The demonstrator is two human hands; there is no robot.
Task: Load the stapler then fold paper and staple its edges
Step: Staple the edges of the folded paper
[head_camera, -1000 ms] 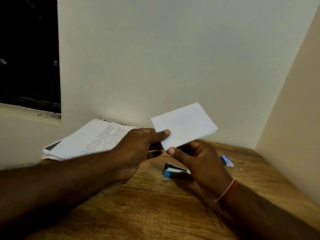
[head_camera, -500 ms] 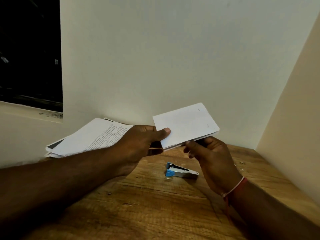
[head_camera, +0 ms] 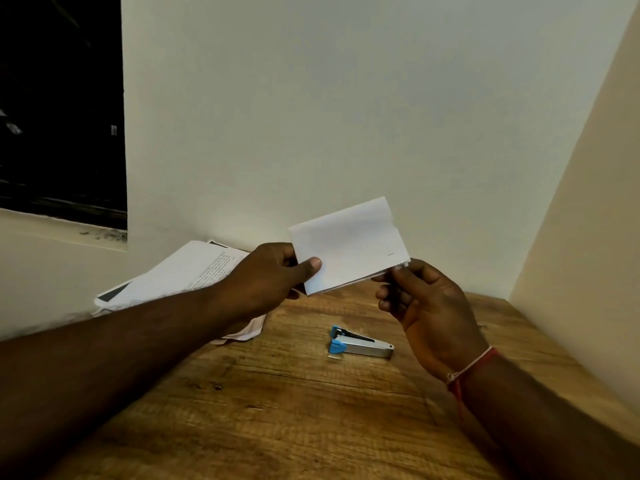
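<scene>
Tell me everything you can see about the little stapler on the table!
The stapler is small, with a shiny silver body that looks like metal and a bright blue end that looks like plastic. It lies flat on the wooden table, blue end to the left and silver tip to the right. A thin dark gap shows between its top arm and its base. Only the table touches it: the left hand and right hand are up above it, holding a folded paper.

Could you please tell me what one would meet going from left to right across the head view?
Dark window opening → stack of printed white papers → left hand → folded white paper → right hand → red thread wristband.
</scene>
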